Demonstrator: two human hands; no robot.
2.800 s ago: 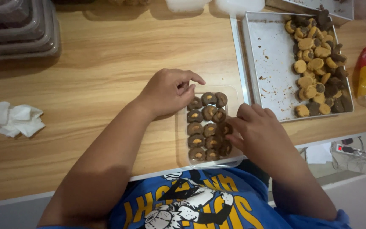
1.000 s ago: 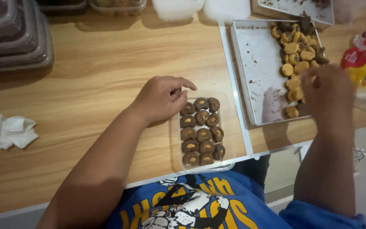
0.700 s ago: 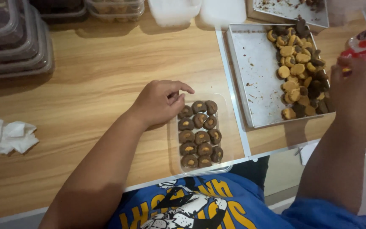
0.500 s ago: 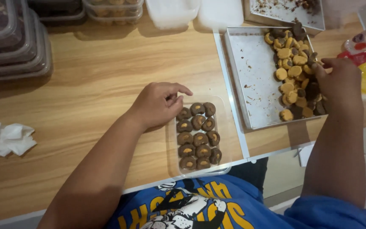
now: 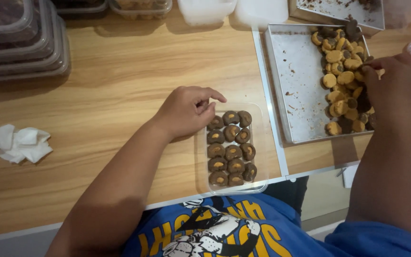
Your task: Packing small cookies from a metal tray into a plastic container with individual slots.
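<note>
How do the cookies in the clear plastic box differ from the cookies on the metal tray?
The cookies in the clear box stand in neat rows, while the cookies on the metal tray lie in a loose heap. The boxed ones all look dark brown; many tray ones look pale yellow. Both are small and round.

A crumpled white tissue [image 5: 19, 143] lies on the wooden table [image 5: 120, 85], well apart from stacked plastic containers [image 5: 20, 40].

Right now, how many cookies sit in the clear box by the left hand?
11 in the clear plastic box: top row two, then three rows of three in three columns down to the near edge. The left hand may hide another.
</note>
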